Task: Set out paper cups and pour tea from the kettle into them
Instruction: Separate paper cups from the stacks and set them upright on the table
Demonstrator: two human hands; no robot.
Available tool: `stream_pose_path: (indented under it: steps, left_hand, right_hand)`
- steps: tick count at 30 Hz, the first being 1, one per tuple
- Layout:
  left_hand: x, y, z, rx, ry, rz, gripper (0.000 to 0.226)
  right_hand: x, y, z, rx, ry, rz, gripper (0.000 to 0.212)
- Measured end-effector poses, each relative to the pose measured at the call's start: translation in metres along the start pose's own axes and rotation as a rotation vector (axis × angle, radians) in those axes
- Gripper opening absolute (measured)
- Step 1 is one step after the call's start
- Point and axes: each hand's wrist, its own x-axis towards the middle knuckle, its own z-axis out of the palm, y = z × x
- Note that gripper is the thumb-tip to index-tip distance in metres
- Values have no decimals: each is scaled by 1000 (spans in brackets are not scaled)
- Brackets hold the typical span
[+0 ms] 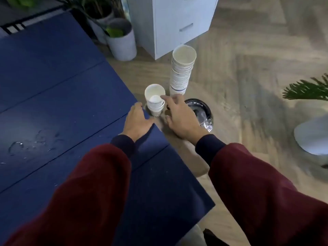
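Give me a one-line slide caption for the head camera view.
Both hands reach toward a short stack of paper cups beside a taller stack, past the blue table's corner.

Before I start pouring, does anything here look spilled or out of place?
Yes. Liquid is spilled on the blue table, puddled near its left edge. The tall cup stack leans slightly, and no kettle is in view.

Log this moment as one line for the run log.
phase: fetching cups | right hand: open, fingertip at short cup stack rim | left hand: open, beside it | tall cup stack: untouched | kettle: not visible
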Motion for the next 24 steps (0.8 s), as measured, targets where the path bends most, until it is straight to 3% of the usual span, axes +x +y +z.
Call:
stream_pose_path:
  steps: [4,10,16,19,24]
  left_hand:
    - [22,18,7,-158,3,17,61]
    - [51,11,14,-300,-131,-85,85]
    - [78,9,23,-216,-176,-92,79]
    - [87,7,27,-176,-199,-96,66]
    - [88,15,14,-363,-232,-110,54]
  right_hand:
    - [34,17,3,-19,-17,-20,65]
    - [70,28,22,-53,-118,-30,53]
    - [84,41,32,-20,-166,50,40]
    - [92,47,35,19,-129,68,28]
    - [99,41,25,29,-32,-2,28]
